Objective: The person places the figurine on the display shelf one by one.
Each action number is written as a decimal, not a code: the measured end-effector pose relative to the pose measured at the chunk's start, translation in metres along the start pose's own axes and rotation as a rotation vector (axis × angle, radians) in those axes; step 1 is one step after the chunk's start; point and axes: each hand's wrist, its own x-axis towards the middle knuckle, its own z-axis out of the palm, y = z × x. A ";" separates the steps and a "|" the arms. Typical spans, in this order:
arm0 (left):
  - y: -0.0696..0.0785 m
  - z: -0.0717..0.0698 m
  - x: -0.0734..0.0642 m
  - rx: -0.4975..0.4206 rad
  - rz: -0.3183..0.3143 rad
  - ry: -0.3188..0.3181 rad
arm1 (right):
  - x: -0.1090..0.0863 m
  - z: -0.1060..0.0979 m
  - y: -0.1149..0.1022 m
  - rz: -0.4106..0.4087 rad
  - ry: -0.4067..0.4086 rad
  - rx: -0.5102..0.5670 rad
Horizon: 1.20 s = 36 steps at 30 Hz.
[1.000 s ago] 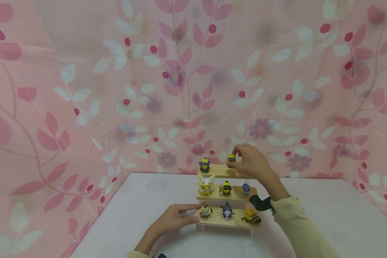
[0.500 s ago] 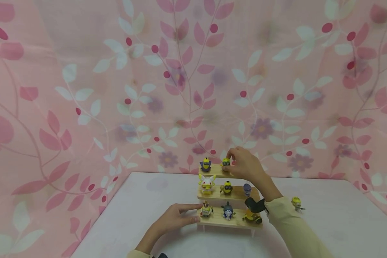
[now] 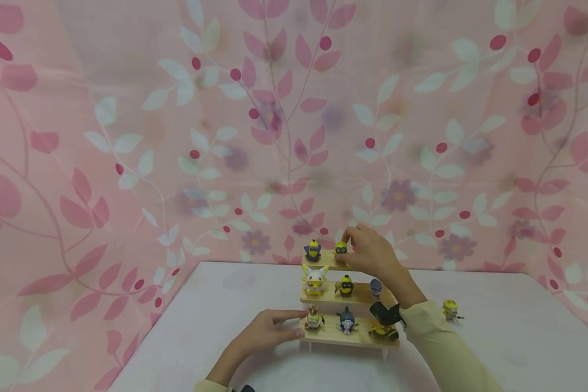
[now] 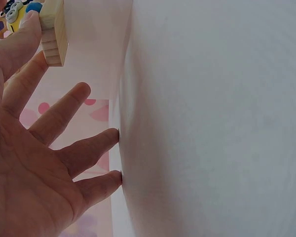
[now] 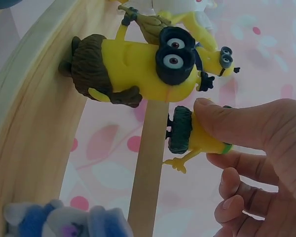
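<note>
A three-tier wooden display stand (image 3: 333, 336) holds rows of small figurines. My right hand (image 3: 372, 251) pinches a yellow Minion figurine (image 5: 207, 131) with dark goggles and a dark green skirt. The figurine is upright at the top shelf (image 5: 150, 163), its feet right by the board, to the right of a Minion in a dark blue cape (image 3: 313, 251). At the left end of the bottom shelf, my left hand (image 3: 269, 333) holds the board's end (image 4: 53, 39) between thumb and index finger. Its other fingers are spread, with two tips against the white tabletop.
On the middle shelf stand a white-eared figurine (image 3: 314, 281), a brown-skirted Minion (image 5: 138, 69) and a purple figurine (image 3: 375, 288). A crowned Minion (image 3: 313, 319) and a dark-hooded figurine (image 3: 346, 321) occupy the bottom shelf. Another Minion (image 3: 451, 310) stands on the table at right.
My right hand has moved left along the top shelf and slightly down with the Minion figurine. The Minion on the table has come into view past the sleeve. My left hand stays at the stand.
</note>
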 end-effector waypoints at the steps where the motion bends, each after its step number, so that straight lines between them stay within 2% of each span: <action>1: 0.000 0.000 0.000 -0.001 -0.001 0.001 | 0.000 0.000 0.000 0.004 -0.003 -0.001; 6: 0.000 0.000 0.000 0.004 0.004 0.002 | -0.002 -0.001 0.001 0.013 -0.013 0.002; 16: 0.000 0.001 0.000 0.000 -0.002 -0.001 | -0.009 -0.002 0.004 -0.042 -0.006 0.006; 23: 0.002 0.000 -0.001 0.007 -0.007 0.007 | -0.016 -0.010 0.006 -0.051 -0.005 -0.006; 31: 0.001 -0.001 -0.001 0.018 -0.004 0.006 | -0.028 -0.018 0.021 -0.085 -0.006 0.006; 36: 0.000 0.000 -0.001 0.011 0.000 0.007 | -0.039 -0.022 0.030 -0.078 0.003 0.021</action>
